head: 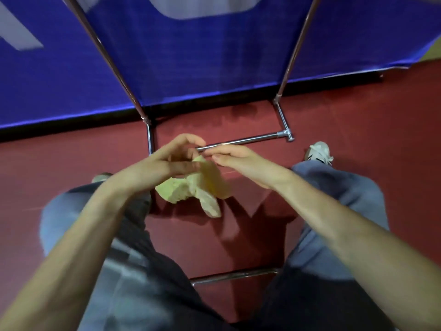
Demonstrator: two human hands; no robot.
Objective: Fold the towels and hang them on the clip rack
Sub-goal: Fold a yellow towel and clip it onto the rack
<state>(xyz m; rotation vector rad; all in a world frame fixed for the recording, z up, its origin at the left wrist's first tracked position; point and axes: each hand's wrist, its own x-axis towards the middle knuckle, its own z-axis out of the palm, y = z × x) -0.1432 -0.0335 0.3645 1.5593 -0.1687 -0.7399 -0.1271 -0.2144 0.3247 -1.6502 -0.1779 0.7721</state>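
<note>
**A:** The yellow towel (191,189) hangs bunched above the red floor (358,115), between both hands; the left hand (171,161) pinches its upper edge; it looks light and floppy, so take it by the corners.

**B:** Agreed; the right hand (238,161) meets the top corner with straight fingers, but I cannot tell its grip; blur hides the corners; the rack (248,139) is cut off above, with no clips in view.

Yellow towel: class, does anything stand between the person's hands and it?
Nothing visible does. The left hand holds the towel by its top; the right hand is close beside it, with only air between.
</note>
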